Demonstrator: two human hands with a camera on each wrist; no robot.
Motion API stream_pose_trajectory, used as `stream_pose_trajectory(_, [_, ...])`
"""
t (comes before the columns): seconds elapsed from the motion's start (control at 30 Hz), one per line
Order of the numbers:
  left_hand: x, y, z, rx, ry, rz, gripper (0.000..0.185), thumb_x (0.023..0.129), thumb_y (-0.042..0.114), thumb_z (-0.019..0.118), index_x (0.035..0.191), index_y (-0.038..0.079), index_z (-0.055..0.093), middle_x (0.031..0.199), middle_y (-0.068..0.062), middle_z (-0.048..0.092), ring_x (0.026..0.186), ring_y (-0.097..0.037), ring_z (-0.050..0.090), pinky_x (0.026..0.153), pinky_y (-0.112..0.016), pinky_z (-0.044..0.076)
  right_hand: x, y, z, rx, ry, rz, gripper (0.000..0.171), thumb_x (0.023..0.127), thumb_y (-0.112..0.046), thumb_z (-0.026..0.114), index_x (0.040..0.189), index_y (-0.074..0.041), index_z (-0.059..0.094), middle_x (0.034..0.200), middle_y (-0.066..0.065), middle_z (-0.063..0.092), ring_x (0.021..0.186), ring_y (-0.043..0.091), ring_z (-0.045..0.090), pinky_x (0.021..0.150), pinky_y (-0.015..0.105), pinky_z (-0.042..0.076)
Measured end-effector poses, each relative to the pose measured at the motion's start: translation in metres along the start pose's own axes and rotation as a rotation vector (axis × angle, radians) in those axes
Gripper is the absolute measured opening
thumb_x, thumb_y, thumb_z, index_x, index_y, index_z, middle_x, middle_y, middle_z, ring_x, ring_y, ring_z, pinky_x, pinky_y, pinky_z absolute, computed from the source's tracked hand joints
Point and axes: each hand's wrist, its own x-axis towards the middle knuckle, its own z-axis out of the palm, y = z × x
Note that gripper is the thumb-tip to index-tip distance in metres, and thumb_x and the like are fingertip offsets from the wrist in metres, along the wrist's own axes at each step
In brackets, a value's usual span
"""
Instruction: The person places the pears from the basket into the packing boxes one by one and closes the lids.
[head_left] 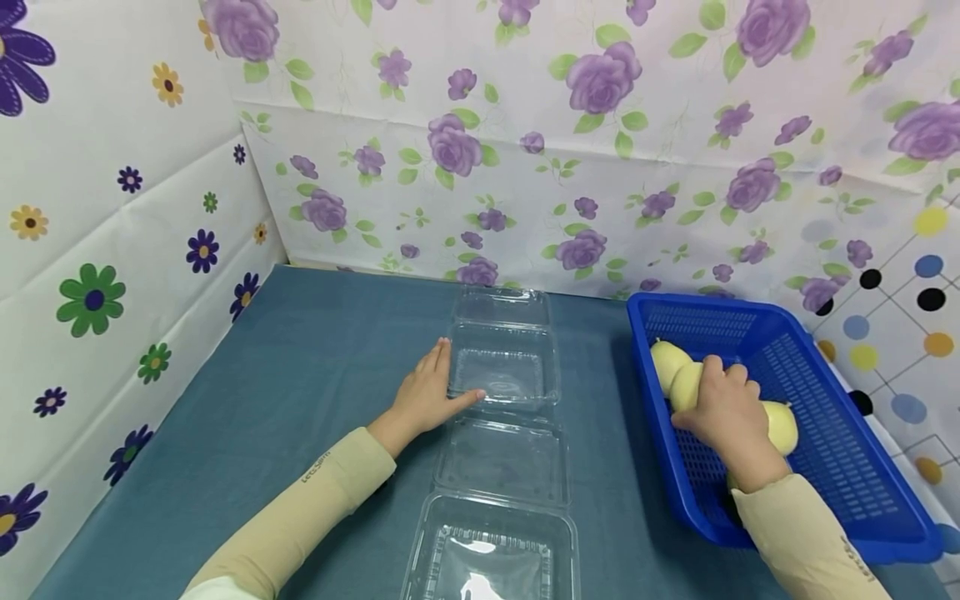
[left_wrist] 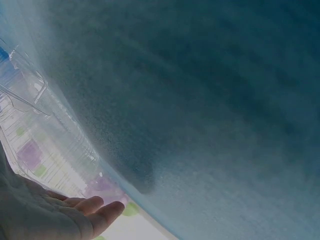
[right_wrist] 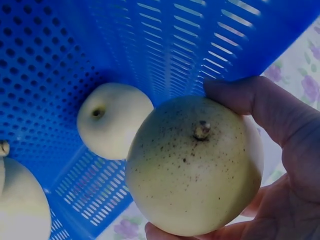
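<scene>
My right hand [head_left: 727, 421] reaches into a blue plastic basket [head_left: 877, 475] and grips a pale yellow-green pear [right_wrist: 195, 170]. Thumb and fingers wrap its sides, and its brown specks and short stem show in the right wrist view. Another pear [right_wrist: 112, 120] lies behind it, and part of a third [right_wrist: 22, 205] shows at the left edge of that view. My left hand [head_left: 426, 393], fingers straight and thumb spread, rests against the left side of an open clear plastic clamshell box [head_left: 498, 379]. In the left wrist view, the fingers [left_wrist: 107, 217] lie beside the transparent wall.
A second open clear clamshell box [head_left: 487, 567] stands nearer, its lid [head_left: 502, 458] laid back toward the first. Blue-grey cloth [head_left: 315, 358] covers the table. Flower-printed sheets [head_left: 450, 208] rise at the back and left, and a dotted one [head_left: 907, 367] stands right of the basket.
</scene>
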Motion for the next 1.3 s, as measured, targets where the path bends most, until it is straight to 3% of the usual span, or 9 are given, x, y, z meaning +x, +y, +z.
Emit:
stream_pose_trajectory(0.27, [0.000,0.000,0.001,-0.006,0.005,0.012,0.103,0.087,0.064,0.052,0.152,-0.001,0.006,0.158,-0.020,0.009,0.143,-0.038,0.019,0.111,-0.055,0.028,-0.003,-0.010,-0.003,-0.042,0.092,-0.036,0.074,0.066,-0.022,0.083,0.111,0.015,0.037,0.096,0.039,0.040,0.086,0.056,0.042,0.062,0.056,0.039])
stream_pose_trajectory(0.53, [-0.001,0.001,0.002,0.009,0.019,0.024,0.103,0.087,0.065,0.052,0.151,-0.003,0.008,0.158,-0.021,0.012,0.143,-0.039,0.021,0.112,-0.055,0.027,-0.003,-0.015,-0.004,-0.066,0.122,-0.026,0.076,0.066,-0.023,0.084,0.112,0.015,0.037,0.096,0.038,0.039,0.084,0.055,0.043,0.058,0.055,0.041])
stream_pose_trajectory(0.87, [-0.001,0.001,-0.001,0.007,0.010,0.011,0.103,0.087,0.065,0.052,0.151,-0.001,0.007,0.158,-0.020,0.011,0.144,-0.037,0.020,0.112,-0.054,0.026,-0.007,-0.024,-0.006,-0.094,0.199,-0.075,0.076,0.064,-0.022,0.087,0.109,0.014,0.038,0.093,0.038,0.041,0.080,0.054,0.045,0.056,0.056,0.042])
stream_pose_trajectory(1.3, [-0.001,0.001,-0.001,-0.001,0.010,0.008,0.103,0.087,0.065,0.053,0.152,-0.002,0.008,0.158,-0.020,0.012,0.143,-0.037,0.019,0.112,-0.057,0.025,-0.008,-0.033,-0.005,-0.082,0.224,-0.087,0.073,0.064,-0.021,0.086,0.108,0.012,0.038,0.093,0.036,0.041,0.082,0.054,0.045,0.054,0.055,0.042])
